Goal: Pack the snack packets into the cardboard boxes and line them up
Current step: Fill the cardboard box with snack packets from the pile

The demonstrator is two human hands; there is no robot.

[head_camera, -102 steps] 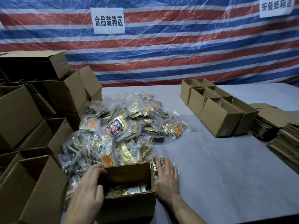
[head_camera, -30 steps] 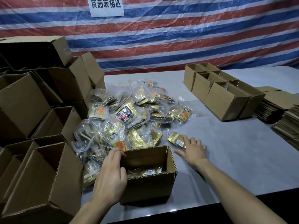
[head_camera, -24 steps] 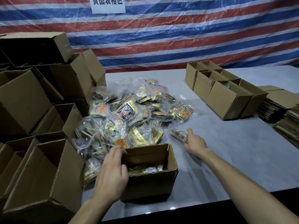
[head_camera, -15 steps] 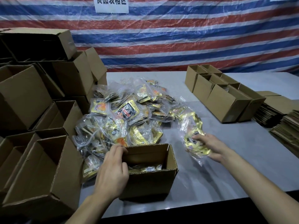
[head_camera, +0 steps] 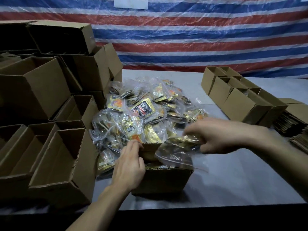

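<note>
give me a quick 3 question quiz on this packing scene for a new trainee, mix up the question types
1. True or false: the right hand holds a clear bag of snack packets above the open box.
2. The lined-up boxes stand on which side of the packet pile? A left; B right; C nearer the person.
3. Which hand grips the open box's rim?
Key: 1 true; 2 B; 3 the left hand.
</note>
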